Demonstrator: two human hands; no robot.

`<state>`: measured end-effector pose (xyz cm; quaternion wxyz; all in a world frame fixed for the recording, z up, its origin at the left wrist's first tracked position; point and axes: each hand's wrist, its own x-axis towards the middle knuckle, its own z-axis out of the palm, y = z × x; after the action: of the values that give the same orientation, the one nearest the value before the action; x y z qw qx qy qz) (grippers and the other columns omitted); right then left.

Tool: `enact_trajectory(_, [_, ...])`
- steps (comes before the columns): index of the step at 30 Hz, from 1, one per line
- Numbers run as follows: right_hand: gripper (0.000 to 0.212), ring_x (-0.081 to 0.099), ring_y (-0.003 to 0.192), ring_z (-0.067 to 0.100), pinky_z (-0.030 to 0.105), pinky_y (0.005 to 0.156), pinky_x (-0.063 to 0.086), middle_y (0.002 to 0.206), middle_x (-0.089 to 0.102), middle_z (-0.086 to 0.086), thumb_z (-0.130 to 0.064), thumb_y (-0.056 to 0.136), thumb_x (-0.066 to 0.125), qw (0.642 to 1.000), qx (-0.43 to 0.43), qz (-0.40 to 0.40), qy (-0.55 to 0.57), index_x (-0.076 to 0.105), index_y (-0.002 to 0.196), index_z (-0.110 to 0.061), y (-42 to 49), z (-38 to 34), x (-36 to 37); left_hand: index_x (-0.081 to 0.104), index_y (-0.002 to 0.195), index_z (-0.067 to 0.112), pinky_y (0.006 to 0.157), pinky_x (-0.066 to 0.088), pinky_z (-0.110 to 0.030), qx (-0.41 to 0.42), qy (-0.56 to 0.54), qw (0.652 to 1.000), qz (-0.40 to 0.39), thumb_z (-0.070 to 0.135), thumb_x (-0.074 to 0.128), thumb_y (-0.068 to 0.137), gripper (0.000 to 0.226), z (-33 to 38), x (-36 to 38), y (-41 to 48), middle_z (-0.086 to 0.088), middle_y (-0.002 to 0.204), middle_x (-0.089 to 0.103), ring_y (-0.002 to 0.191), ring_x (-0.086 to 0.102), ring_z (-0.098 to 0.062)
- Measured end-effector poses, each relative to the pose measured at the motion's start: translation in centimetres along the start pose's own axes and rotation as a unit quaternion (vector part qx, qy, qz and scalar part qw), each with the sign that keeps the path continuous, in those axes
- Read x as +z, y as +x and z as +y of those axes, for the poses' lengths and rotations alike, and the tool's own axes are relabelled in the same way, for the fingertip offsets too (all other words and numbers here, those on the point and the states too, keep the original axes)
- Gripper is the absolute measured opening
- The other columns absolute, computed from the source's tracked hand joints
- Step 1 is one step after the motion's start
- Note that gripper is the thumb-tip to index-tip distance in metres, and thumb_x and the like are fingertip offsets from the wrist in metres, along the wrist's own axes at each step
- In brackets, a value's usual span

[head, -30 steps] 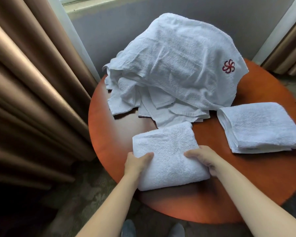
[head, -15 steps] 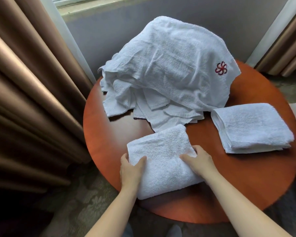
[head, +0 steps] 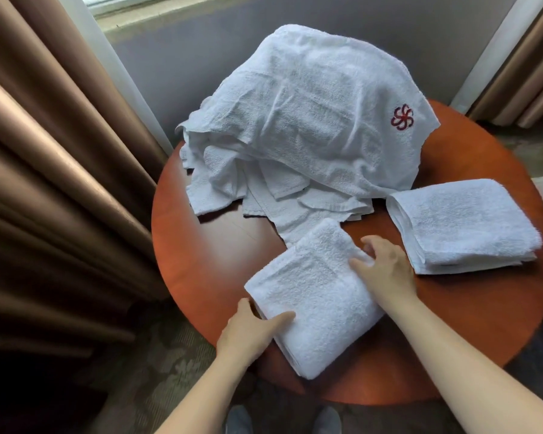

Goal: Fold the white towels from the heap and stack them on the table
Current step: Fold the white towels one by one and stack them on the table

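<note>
Between the two hands, on the near part of the round wooden table (head: pixel 207 264), lies the folded towel (head: pixel 314 296), set at a slant with its far corner touching the loose cloth that spills from the heap (head: pixel 311 120) just beyond the right fingertips.

That contact looks like the first risk. If the bundle is lifted straight toward the stack of folded towels (head: pixel 464 223), which sits to the right of the right hand and apart from it, a loose edge could snag and be dragged along, or tug at the tall, draped heap. The second risk is the fold itself. The terry is thick and springy and its layered edges show at the near side by the left hand, so a lift from one edge only would probably let the layers sag open. Setting it down off-square could leave the stack leaning.

The left hand (head: pixel 248 333) holds the near left corner, with the thumb laid across the top and the fingers wrapped at the side edge, their tips mostly hidden. The right hand (head: pixel 386 270) rests on the right edge with its fingers spread and only lightly bent, thumb and fingertips on the cloth. Whether any finger hooks underneath cannot be told.
</note>
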<state>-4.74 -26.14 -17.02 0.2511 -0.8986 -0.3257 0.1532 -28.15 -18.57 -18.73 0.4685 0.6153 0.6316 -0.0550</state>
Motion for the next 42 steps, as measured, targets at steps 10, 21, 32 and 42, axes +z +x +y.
enact_trajectory(10, [0.067, 0.054, 0.114, 0.038, 0.042, 0.088, 0.04, 0.119, 0.056, 0.019, -0.056, 0.079, 0.065, 0.956, 0.268, 0.043, 0.112, 0.041, 0.115, -0.005, -6.1, 1.9, 0.7, 0.037, 0.143, 0.013, 0.11, 0.032, -0.039, 0.183, 0.0, 0.977, 0.112, 0.048, 0.066, 0.085, 0.074, 3.7, -1.0, 3.4, -0.003, 0.145, 0.04, 0.133, 0.038, -0.021])
enact_trajectory(21, [0.055, 0.062, 0.105, 0.019, 0.036, 0.087, 0.052, 0.112, 0.061, -0.004, -0.032, 0.085, 0.07, 0.867, 0.276, -0.052, 0.411, 0.05, 0.131, -0.011, -5.0, 2.0, 0.9, 0.061, 0.103, 0.035, 0.08, 0.049, -0.028, 0.121, 0.002, 0.987, -0.104, 0.046, 0.075, 0.065, 0.042, 3.4, -0.1, 2.6, 0.015, 0.104, 0.066, 0.095, 0.062, -0.01])
enact_trajectory(32, [0.079, 0.07, 0.096, 0.028, 0.044, 0.083, 0.057, 0.114, 0.069, 0.011, -0.017, 0.059, 0.088, 0.815, 0.234, -0.224, 0.481, 0.049, 0.128, -0.014, -4.6, 1.2, 2.0, 0.066, 0.111, 0.013, 0.09, 0.054, -0.041, 0.069, -0.358, 0.913, -0.18, 0.032, 0.074, 0.079, 0.037, 3.6, 1.3, -0.1, -0.007, 0.107, 0.073, 0.097, 0.07, -0.025])
enact_trajectory(42, [0.042, 0.068, 0.089, 0.017, 0.03, 0.071, 0.054, 0.102, 0.068, -0.002, -0.037, 0.077, 0.077, 0.899, 0.206, -0.191, 0.337, 0.059, 0.11, -0.018, -4.4, 0.8, 0.8, 0.071, 0.088, 0.013, 0.079, 0.056, -0.043, 0.064, -0.27, 0.961, 0.012, 0.033, 0.071, 0.085, 0.02, 2.7, 0.8, 0.3, -0.003, 0.088, 0.075, 0.084, 0.071, -0.023])
